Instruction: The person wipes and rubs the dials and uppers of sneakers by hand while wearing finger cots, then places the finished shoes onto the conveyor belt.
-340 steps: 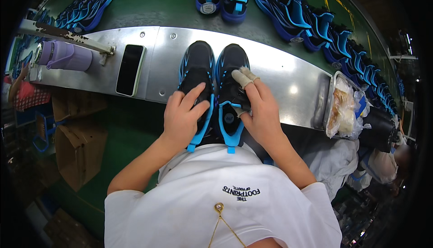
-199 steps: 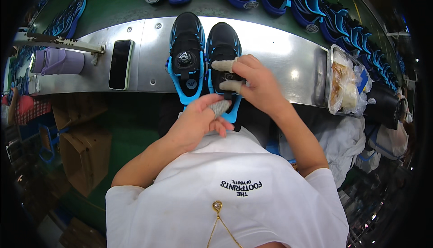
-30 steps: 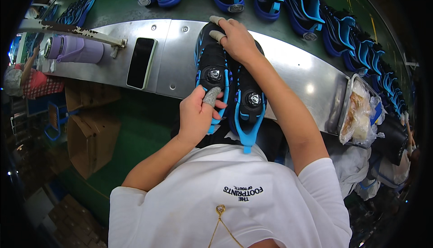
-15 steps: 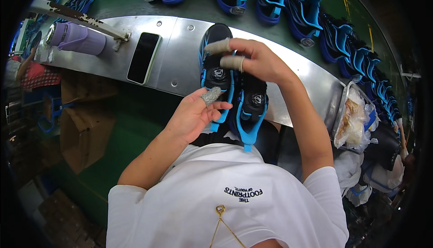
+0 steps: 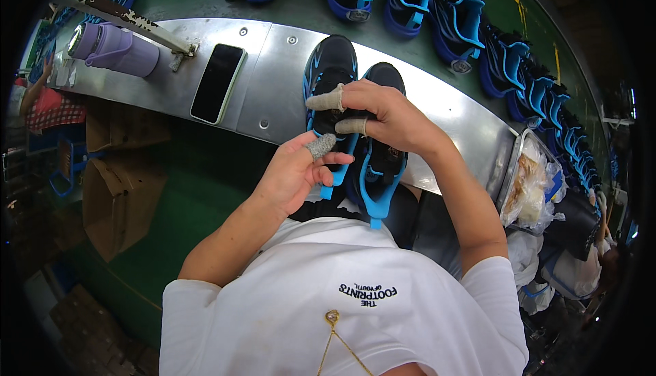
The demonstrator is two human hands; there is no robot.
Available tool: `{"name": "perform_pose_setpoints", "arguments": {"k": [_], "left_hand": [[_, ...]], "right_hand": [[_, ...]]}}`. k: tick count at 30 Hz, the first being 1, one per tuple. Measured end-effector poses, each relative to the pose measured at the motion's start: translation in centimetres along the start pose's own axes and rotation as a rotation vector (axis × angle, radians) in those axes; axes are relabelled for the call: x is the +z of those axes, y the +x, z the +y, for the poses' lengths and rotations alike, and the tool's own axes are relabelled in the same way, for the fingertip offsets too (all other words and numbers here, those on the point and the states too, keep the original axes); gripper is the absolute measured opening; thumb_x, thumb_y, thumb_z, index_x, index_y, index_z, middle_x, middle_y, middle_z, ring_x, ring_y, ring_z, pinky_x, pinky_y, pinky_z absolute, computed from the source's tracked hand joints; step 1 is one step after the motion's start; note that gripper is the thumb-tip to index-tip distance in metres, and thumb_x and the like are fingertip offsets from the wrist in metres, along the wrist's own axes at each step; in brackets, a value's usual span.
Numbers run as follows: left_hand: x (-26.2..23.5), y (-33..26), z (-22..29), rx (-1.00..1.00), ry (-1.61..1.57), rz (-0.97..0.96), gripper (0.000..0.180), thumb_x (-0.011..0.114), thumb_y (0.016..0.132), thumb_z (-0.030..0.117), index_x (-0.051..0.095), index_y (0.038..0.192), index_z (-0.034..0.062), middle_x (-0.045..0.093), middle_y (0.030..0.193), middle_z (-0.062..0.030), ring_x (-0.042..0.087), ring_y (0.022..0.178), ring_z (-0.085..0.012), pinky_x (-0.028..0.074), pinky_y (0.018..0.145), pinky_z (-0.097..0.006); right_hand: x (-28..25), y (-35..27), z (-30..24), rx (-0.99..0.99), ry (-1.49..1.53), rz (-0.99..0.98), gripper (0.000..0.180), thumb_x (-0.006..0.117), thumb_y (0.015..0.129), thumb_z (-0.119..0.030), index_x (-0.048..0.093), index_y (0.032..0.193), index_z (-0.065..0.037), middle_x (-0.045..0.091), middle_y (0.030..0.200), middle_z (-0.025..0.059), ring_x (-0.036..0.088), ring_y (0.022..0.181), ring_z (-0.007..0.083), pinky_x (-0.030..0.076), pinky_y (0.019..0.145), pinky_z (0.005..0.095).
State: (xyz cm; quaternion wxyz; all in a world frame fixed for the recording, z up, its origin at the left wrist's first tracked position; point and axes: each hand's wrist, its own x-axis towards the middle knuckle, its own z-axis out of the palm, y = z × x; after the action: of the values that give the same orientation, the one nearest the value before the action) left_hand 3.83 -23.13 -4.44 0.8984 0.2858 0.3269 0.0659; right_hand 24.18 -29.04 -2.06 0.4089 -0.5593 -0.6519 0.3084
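Note:
Two black running shoes with blue trim lie side by side in front of me, toes pointing away. My left hand point(image 5: 295, 174) is at the collar of the left shoe point(image 5: 333, 53), its grey-covered thumb against the tongue area and its other fingers partly curled by the opening. Above that shoe's laces is my right hand point(image 5: 389, 113), with thumb and forefinger in beige finger covers and spread apart. It partly hides the right shoe point(image 5: 386, 75), whose blue heel loop hangs toward my lap.
A phone point(image 5: 219, 83) and a purple tumbler point(image 5: 123, 49) are on the metal ledge point(image 5: 266, 89) at left, near a chipped metal bar point(image 5: 130, 17). Several similar shoes point(image 5: 406, 0) line the green surface beyond. A tray with plastic bags point(image 5: 526, 178) stands at right.
My right hand has lowered and shifted slightly toward me over the shoes, covering more of their tongues. My left hand has stayed nearly still.

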Motion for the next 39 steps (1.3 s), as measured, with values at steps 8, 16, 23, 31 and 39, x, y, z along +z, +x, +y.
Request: {"name": "perform_pose_setpoints", "arguments": {"k": [8,16,23,31,39], "left_hand": [[0.3,-0.3,-0.1,0.043,-0.022,-0.005,0.025,0.048,0.101,0.015,0.053,0.120,0.0002,0.063,0.107,-0.0133,0.067,0.097,-0.0187,0.047,0.053,-0.023],[1.0,-0.3,-0.3,0.055,-0.057,0.024,0.026,0.042,0.099,0.007,0.051,0.120,-0.0048,0.062,0.108,-0.0227,0.067,0.089,-0.0221,0.055,0.057,-0.027],[0.3,-0.1,-0.1,0.038,-0.034,-0.016,0.023,0.049,0.100,0.013,0.054,0.118,-0.0012,0.062,0.107,-0.0127,0.066,0.097,-0.0202,0.050,0.053,-0.024],[0.5,0.0,-0.5,0.051,-0.057,-0.020,0.024,0.049,0.100,0.013,0.054,0.119,-0.0014,0.063,0.106,-0.0125,0.066,0.097,-0.0199,0.050,0.054,-0.024],[0.6,-0.1,-0.1,0.053,-0.047,0.008,0.023,0.048,0.100,0.013,0.053,0.118,-0.0015,0.063,0.107,-0.0152,0.066,0.094,-0.0190,0.051,0.056,-0.026]], "right_hand": [[1.6,-0.3,-1.4,0.100,-0.202,0.167,0.046,0.077,0.073,-0.010,0.071,0.118,-0.015,0.060,0.087,0.0052,0.056,0.088,0.0218,0.048,0.079,0.0329],[2.8,-0.7,-0.8,0.007,-0.215,0.191,0.047,0.076,0.074,-0.012,0.066,0.120,-0.014,0.058,0.082,0.0064,0.055,0.083,0.0266,0.046,0.076,0.0373],[1.1,-0.1,-0.7,0.014,-0.178,0.148,0.052,0.075,0.075,-0.010,0.064,0.125,-0.015,0.058,0.083,0.0071,0.055,0.085,0.0269,0.046,0.078,0.0388],[2.4,-0.5,-1.3,0.070,-0.165,0.079,0.046,0.075,0.075,-0.008,0.066,0.120,-0.013,0.058,0.084,0.0071,0.058,0.087,0.0267,0.048,0.077,0.0390],[1.8,-0.3,-1.1,0.131,0.117,0.232,0.059,0.074,0.077,-0.004,0.061,0.133,-0.018,0.061,0.093,0.0058,0.056,0.080,0.0200,0.049,0.073,0.0331]]}}
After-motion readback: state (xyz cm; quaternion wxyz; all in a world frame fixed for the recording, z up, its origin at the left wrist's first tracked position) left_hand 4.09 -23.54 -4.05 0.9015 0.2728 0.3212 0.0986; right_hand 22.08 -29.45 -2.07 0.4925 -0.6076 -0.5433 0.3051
